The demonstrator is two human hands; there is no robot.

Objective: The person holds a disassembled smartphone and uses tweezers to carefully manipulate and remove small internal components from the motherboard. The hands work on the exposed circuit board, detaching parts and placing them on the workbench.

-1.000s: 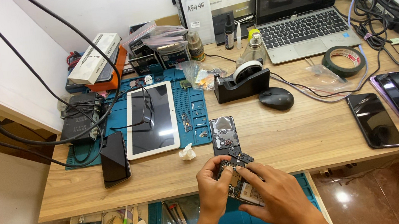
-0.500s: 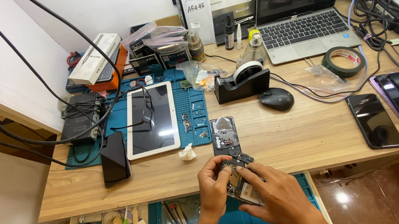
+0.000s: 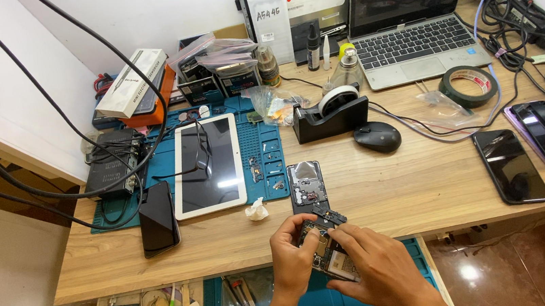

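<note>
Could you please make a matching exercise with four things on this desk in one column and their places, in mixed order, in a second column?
Things:
1. white tablet
2. computer mouse
3. roll of dark tape
4. opened phone

Places:
a. between the left hand and right hand
b. on the blue work mat
c. right of the laptop
d. just right of the black tape dispenser

Pairs: 1-b, 2-d, 3-c, 4-a
</note>
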